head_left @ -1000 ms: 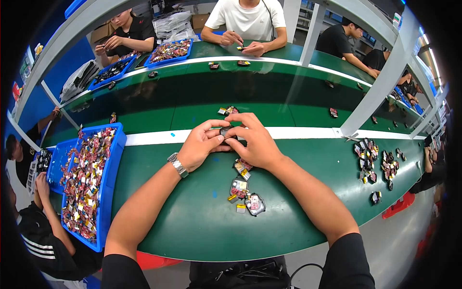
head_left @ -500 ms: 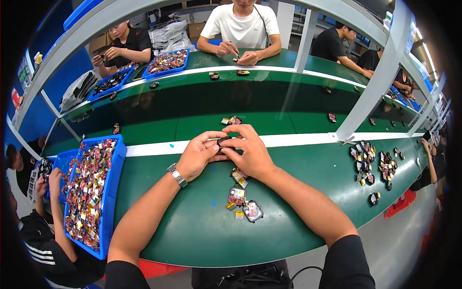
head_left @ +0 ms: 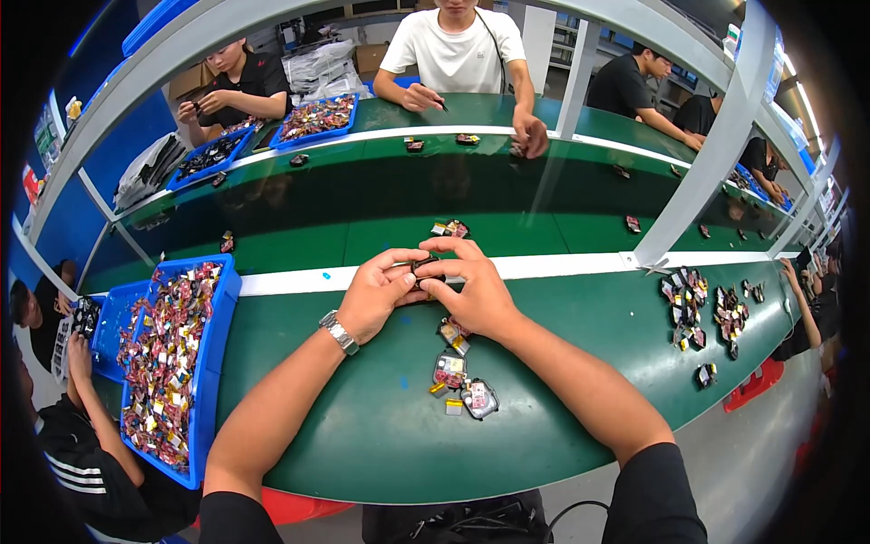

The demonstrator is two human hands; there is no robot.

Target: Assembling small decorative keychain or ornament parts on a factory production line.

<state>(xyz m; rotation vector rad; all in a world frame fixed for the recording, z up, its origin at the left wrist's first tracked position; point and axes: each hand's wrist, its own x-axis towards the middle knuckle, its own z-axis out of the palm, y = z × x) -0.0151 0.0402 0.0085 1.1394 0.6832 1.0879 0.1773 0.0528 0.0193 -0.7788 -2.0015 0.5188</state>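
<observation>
Both hands meet over the near edge of the white rail. Between their fingertips is a small black casing (head_left: 424, 266), mostly covered by the fingers. My left hand (head_left: 370, 297) grips its left side, and my right hand (head_left: 473, 295) pinches it from the right. Just below the hands, a short column of electronic assemblies lies on the green worktop: one partly under my right hand, a red and white circuit board (head_left: 449, 367) in a casing, and a clear-rimmed casing (head_left: 478, 397) with a silver battery pouch (head_left: 454, 408) beside it.
A blue bin (head_left: 222, 363) heaped with small circuit boards stands at left. Clusters of assemblies (head_left: 684, 299) lie at right. Past the white rail (head_left: 562, 264), a dark green conveyor belt (head_left: 362, 195) carries scattered units. A grey metal post (head_left: 702, 154) rises at right. Several co-workers sit around.
Units on the belt have shifted slightly right. The co-worker opposite has stretched one hand down to the belt. The person at left has lowered their hands. My hands keep their hold, almost unmoved.
</observation>
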